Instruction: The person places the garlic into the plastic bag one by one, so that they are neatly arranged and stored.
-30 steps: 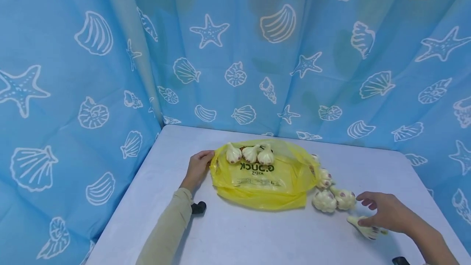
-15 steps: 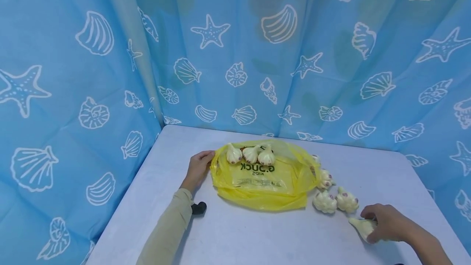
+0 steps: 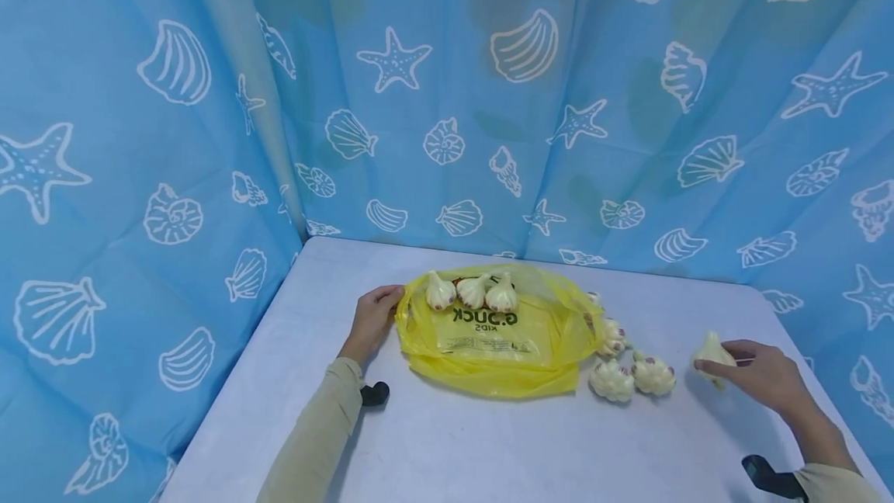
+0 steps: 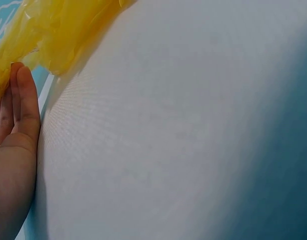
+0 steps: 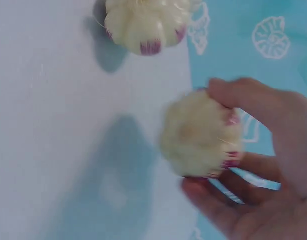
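While right hand [image 3: 768, 380] holds garlic [image 3: 711, 354], bulbs [image 3: 611, 381] sit beside bag [image 3: 492, 380].

Cream garlic bulb [image 3: 709, 351], purple-marked, stem up in right fingers [image 5: 209, 199].
Yellow bag [image 3: 492, 380] crumpled, edge at left fingers [image 4: 27, 95].

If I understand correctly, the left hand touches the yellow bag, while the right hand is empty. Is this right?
Not quite: the right hand is not empty. It holds a garlic bulb, as the right wrist view shows. The left hand does touch the yellow bag.
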A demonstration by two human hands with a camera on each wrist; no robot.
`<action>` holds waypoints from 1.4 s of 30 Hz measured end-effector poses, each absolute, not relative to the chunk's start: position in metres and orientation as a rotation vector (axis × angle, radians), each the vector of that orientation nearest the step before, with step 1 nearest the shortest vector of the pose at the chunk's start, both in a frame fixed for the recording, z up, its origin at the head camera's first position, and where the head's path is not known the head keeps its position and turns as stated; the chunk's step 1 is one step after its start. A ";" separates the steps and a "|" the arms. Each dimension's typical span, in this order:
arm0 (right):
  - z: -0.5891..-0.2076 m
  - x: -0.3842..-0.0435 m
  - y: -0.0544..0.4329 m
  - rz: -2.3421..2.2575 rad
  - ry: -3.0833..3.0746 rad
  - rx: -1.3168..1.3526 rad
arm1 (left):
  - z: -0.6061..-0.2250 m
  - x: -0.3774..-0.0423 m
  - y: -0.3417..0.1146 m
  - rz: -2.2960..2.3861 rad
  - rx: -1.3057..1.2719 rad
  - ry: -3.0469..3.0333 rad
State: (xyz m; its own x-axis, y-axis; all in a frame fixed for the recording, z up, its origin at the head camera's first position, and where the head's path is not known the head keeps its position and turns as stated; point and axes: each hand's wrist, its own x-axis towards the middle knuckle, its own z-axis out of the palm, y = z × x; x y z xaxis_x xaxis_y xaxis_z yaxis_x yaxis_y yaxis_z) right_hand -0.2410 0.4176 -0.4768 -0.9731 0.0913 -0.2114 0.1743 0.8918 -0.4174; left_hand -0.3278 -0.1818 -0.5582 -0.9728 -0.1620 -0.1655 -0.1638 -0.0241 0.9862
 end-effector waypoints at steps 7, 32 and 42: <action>-0.497 -0.256 0.404 -0.874 2.897 0.545 | -0.558 -0.326 -0.181 2.245 -0.357 2.164; -0.522 -0.253 0.391 -0.968 3.004 0.445 | -0.556 -0.328 -0.181 2.297 -0.309 2.146; -0.475 -0.272 0.336 -1.142 3.118 0.300 | -0.558 -0.328 -0.181 2.261 -0.337 2.173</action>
